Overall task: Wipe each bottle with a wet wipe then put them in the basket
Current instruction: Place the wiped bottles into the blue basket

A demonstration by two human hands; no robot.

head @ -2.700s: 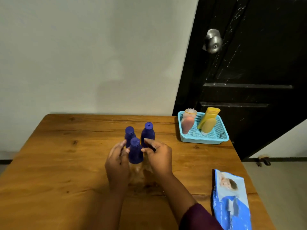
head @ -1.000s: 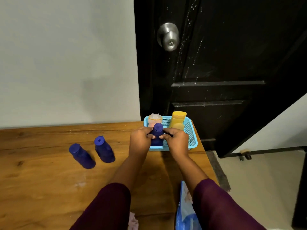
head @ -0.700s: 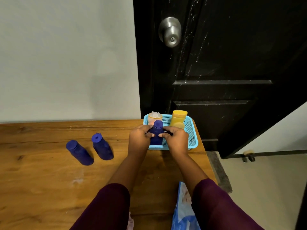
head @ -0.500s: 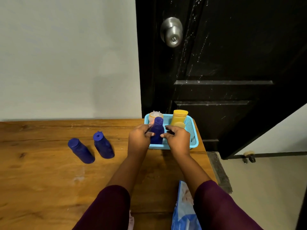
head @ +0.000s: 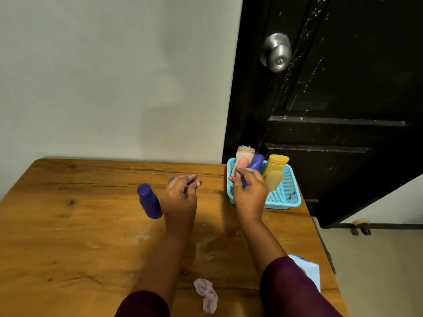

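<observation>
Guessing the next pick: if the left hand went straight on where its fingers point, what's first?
Probably the blue bottle whose cap peeks out behind the left hand; depth unclear, they may touch.

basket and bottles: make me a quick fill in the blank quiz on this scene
The basket holds ___ bottles.
Its blue bottle leans between a pink bottle and a ___ one.
The crumpled wipe lies on the wooden ___.
Missing: three; yellow; table.
</observation>
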